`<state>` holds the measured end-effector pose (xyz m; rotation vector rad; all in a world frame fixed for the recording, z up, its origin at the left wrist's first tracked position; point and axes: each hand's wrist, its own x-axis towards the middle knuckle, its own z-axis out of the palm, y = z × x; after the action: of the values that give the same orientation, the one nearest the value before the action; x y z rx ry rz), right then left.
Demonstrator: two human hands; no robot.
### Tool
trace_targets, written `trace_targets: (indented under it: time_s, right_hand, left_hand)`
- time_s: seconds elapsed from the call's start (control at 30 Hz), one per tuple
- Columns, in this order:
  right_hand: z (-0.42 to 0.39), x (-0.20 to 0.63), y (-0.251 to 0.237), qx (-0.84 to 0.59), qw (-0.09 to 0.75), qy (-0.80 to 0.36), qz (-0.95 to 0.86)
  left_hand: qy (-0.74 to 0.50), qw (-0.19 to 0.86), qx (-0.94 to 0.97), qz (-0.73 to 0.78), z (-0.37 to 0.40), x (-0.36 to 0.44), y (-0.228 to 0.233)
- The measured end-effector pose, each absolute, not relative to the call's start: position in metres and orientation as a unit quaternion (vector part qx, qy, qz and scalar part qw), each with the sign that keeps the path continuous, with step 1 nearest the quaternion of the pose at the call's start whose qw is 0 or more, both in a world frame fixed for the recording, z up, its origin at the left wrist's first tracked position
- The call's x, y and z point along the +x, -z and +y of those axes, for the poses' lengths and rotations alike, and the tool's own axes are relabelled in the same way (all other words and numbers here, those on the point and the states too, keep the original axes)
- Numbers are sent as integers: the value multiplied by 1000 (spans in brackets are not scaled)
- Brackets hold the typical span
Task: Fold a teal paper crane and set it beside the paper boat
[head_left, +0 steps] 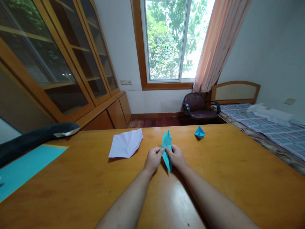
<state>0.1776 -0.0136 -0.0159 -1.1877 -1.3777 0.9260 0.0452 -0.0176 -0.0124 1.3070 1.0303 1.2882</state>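
Observation:
Between my two hands is a folded piece of turquoise origami paper (167,156), long and narrow, with two points at its far end and one sharp point toward me. My left hand (153,159) pinches its left edge between thumb and fingers. On the opposite edge, my right hand (176,156) grips it with the thumb lying on top. The fingers beneath the paper are hidden. Farther off to the left lies a creased white sheet of paper (126,143). A small blue folded paper shape (199,133) stands to the right, apart from both hands.
The wooden table (233,178) spreads under everything. At its left are a turquoise sheet or board (28,167) and a long dark object (35,135) with a pale end. Beyond the table are a brown armchair (199,105), a bed (257,127) and a glass-fronted cabinet (97,101).

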Motion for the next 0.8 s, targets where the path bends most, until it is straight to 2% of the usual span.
trace_targets:
  time_s: [0.33, 0.8]
  right_hand:
    - [-10, 178, 18, -423, 580, -487, -496]
    - [-8, 177, 18, -439, 600, -492, -453]
  left_hand:
    - [-560, 511, 482, 440, -15, 42, 14]
    - [-566, 511, 469, 446, -14, 42, 14]
